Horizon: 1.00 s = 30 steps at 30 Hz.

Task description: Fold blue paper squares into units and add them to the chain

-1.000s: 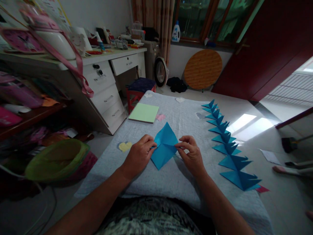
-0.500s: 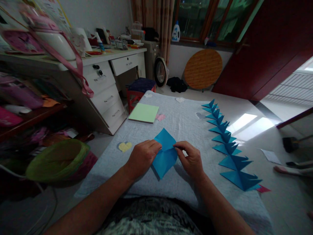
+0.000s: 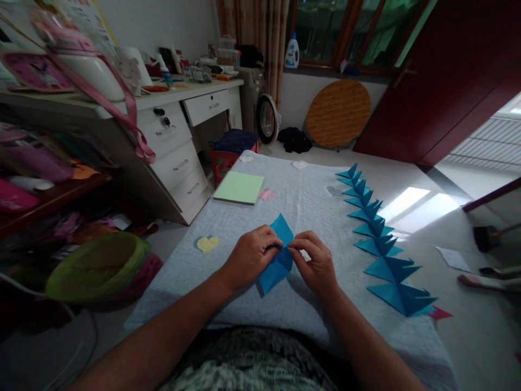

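Note:
A blue sheet of origami paper (image 3: 275, 276) is held between both hands just above the cloth-covered table. My left hand (image 3: 253, 251) is closed on its left side, the fingertips near the middle of the sheet. From the other side my right hand (image 3: 313, 259) pinches the sheet's right corner, close to the left fingertips. The paper bends between them, and part of it is hidden behind the left fingers. Along the table's right side runs a row of several folded blue paper pieces (image 3: 380, 245) with pointed tips. Farther off lies a stack of light green square paper (image 3: 239, 187).
The table wears a pale grey-blue cloth (image 3: 305, 203) with heart patches. To the left stand a white desk (image 3: 163, 136) with drawers and a green-rimmed bin (image 3: 95, 266). A stool (image 3: 234, 142) is beyond the far left corner, near an open-doored washing machine (image 3: 266, 119).
My left hand has moved right, bringing its fingertips close to the right hand's. The blue paper has tilted and now looks narrower and more bent. My right hand has barely shifted.

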Each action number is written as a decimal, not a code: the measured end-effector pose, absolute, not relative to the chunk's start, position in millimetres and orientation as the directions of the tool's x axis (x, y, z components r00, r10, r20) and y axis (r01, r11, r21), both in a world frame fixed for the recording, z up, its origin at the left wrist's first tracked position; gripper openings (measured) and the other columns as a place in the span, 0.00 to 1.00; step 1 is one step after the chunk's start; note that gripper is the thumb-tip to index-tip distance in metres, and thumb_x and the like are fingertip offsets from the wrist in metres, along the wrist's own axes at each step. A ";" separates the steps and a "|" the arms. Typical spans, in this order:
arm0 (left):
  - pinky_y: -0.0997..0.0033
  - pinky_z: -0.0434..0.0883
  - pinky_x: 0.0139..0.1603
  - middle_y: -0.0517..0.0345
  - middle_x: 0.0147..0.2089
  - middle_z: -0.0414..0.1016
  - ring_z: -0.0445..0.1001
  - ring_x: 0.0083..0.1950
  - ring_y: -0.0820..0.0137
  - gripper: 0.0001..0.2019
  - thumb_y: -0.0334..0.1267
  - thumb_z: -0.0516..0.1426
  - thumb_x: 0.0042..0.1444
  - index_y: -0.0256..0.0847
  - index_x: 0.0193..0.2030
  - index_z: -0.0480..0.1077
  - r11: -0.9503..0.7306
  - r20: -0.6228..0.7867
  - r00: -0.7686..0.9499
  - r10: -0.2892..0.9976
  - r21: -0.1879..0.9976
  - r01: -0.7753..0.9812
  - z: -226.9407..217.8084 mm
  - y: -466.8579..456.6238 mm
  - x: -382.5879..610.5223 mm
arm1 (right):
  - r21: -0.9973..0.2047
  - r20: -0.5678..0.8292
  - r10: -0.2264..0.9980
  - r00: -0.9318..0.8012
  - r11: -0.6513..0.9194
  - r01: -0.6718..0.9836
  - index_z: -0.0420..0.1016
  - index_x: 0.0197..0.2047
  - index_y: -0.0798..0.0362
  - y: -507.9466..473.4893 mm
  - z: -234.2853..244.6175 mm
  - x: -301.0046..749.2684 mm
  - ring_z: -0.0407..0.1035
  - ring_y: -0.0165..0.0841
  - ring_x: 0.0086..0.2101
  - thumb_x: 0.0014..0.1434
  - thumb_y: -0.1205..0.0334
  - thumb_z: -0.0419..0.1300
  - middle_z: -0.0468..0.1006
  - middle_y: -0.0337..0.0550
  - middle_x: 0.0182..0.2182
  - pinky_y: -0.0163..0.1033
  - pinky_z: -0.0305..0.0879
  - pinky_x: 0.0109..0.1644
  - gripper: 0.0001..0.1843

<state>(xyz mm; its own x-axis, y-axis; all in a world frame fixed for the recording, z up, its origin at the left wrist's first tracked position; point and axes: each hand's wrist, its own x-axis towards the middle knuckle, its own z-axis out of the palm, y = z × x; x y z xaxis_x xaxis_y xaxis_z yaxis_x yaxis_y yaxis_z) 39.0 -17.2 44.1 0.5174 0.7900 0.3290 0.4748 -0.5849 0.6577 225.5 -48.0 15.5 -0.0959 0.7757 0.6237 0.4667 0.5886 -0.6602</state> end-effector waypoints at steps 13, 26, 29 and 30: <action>0.67 0.71 0.46 0.56 0.39 0.77 0.75 0.42 0.67 0.08 0.26 0.58 0.59 0.40 0.38 0.78 -0.655 0.320 0.592 0.739 0.547 0.522 44.9 -11.5 44.0 | -0.663 0.617 0.778 -0.115 0.593 0.458 0.77 0.38 0.49 -48.0 13.4 224.3 0.72 0.33 0.34 0.64 0.68 0.57 0.74 0.42 0.34 0.38 0.70 0.39 0.07; 0.67 0.68 0.42 0.58 0.33 0.74 0.72 0.39 0.67 0.06 0.30 0.60 0.59 0.41 0.34 0.79 -0.642 0.273 0.611 0.743 0.549 0.535 54.0 -7.7 43.9 | -0.716 0.600 0.795 -0.086 0.582 0.386 0.74 0.42 0.49 -46.2 11.9 221.4 0.70 0.32 0.34 0.62 0.68 0.59 0.73 0.40 0.34 0.37 0.70 0.37 0.06; 0.70 0.66 0.37 0.59 0.30 0.73 0.72 0.34 0.70 0.06 0.33 0.60 0.58 0.38 0.31 0.78 -0.522 0.227 0.529 0.818 0.681 0.514 62.5 -3.4 39.8 | -0.741 0.600 0.798 -0.053 0.580 0.339 0.71 0.50 0.48 -47.8 10.2 222.2 0.71 0.32 0.36 0.62 0.68 0.58 0.71 0.43 0.41 0.38 0.72 0.39 0.13; 0.72 0.65 0.35 0.59 0.29 0.73 0.71 0.32 0.71 0.07 0.35 0.60 0.57 0.38 0.30 0.77 -0.460 0.192 0.498 0.845 0.737 0.495 64.5 -0.8 37.5 | -0.748 0.598 0.801 -0.045 0.577 0.327 0.70 0.52 0.48 -48.5 9.6 222.8 0.71 0.32 0.37 0.62 0.69 0.57 0.70 0.44 0.43 0.39 0.72 0.41 0.15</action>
<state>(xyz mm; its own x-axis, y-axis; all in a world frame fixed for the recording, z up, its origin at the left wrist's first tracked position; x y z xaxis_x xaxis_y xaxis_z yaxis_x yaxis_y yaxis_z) 37.5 -0.8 64.5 0.4984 0.8454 0.1922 0.4951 -0.4596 0.7373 222.8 -48.5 9.6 -0.0447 0.8006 0.5976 0.3272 0.5769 -0.7484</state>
